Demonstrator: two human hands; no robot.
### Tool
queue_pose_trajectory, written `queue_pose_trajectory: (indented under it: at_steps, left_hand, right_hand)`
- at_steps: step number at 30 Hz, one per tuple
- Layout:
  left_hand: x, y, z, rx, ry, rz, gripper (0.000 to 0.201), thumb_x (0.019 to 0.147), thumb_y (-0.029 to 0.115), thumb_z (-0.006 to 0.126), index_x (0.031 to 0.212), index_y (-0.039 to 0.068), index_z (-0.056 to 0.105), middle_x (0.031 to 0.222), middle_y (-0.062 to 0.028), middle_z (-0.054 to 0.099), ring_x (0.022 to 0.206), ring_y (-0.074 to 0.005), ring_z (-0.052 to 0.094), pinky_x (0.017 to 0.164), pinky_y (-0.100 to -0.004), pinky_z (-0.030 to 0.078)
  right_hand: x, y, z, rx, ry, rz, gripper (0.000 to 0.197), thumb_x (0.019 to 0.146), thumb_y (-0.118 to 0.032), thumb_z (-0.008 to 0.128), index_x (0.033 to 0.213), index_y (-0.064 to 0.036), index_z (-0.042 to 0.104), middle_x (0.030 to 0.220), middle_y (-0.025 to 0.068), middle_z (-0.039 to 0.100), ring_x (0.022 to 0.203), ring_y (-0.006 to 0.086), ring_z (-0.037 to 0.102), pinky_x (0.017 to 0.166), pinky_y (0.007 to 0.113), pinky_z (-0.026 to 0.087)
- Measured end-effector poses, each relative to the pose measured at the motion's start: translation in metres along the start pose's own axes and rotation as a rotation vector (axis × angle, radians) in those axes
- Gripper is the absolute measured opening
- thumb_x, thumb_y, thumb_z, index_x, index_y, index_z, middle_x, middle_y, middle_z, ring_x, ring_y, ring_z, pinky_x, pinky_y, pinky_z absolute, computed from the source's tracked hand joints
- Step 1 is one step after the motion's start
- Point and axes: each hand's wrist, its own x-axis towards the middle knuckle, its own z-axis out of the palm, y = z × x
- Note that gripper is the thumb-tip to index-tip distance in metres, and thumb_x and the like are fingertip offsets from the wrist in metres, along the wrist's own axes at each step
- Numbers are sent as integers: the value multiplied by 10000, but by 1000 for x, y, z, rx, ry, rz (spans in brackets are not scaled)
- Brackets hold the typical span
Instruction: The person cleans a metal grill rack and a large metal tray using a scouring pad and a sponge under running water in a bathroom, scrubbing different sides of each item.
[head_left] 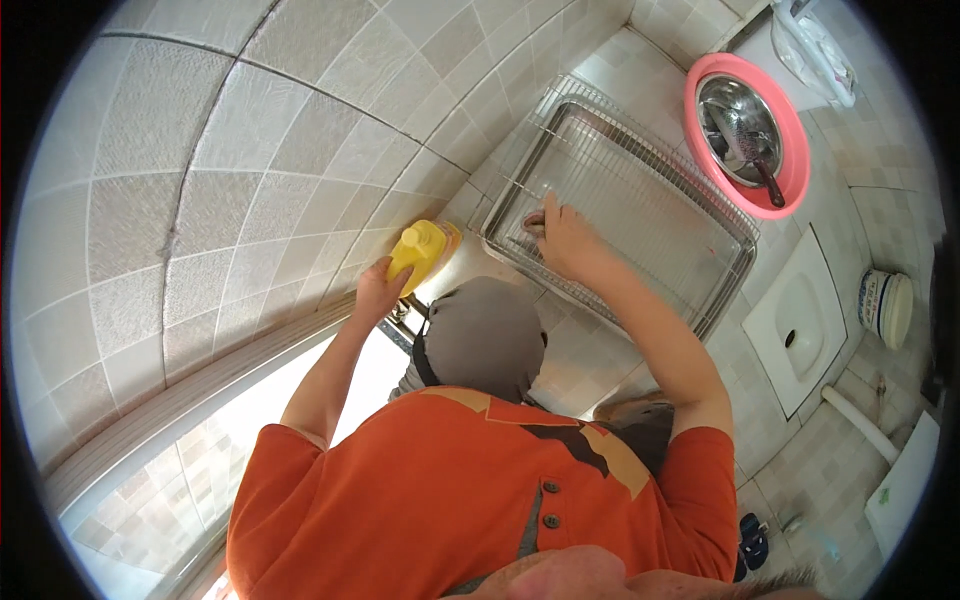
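- One yellow bottle (420, 247) stood at the foot of the tiled wall (250, 150), just left of the rack, and my left hand (378, 290) was closed around its lower part, fingers wrapped on it.
- One wire rack (640, 200) lay on the tiled floor (800, 470) inside a single metal tray (735, 275) — my right hand (562, 235) rested on the near left edge of the rack, fingers curled over the wires; I could not tell whether they truly clamped it.
- One grey cloth bundle (485, 335) sat between my two forearms, just below the bottle.
- One pink basin (795, 150) stood beyond the tray, well apart from my hands, with one steel bowl (738, 125) inside it and one ladle-like utensil (755, 160) lying in the bowl.
- One white squat toilet pan (800, 330) was set in the floor to the right of the tray — beside it, one small round container (885, 305).
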Motion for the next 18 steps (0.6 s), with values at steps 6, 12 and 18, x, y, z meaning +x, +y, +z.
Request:
queue_pose_trajectory:
  at_steps: [6, 12, 18]
  left_hand:
    - [12, 25, -4, 165, -20, -54, 426, 780, 328, 682, 1041, 3, 596, 927, -235, 626, 828, -375, 617, 706, -429, 495]
    - [23, 60, -19, 262, 60, 617, 472, 833, 190, 603, 1267, 70, 462, 1198, -194, 495, 1000, -373, 556, 799, -436, 487]
    - [41, 62, -28, 302, -52, 364, 353, 870, 235, 566, 1179, 68, 535, 1153, -165, 542, 921, -351, 601, 759, -415, 504]
  right_hand:
    - [51, 19, 19, -108, 73, -92, 440, 835, -108, 423, 1250, 38, 411, 1059, 230, 576, 974, 338, 569, 871, 404, 445]
    - [59, 19, 88, 690, -122, 32, 364, 807, -86, 422, 1153, -20, 513, 976, 119, 600, 786, 207, 566, 686, 325, 468]
    - [46, -13, 95, 1096, -160, 172, 428, 799, -66, 444, 1222, -53, 511, 913, 25, 567, 771, 123, 521, 612, 272, 436]
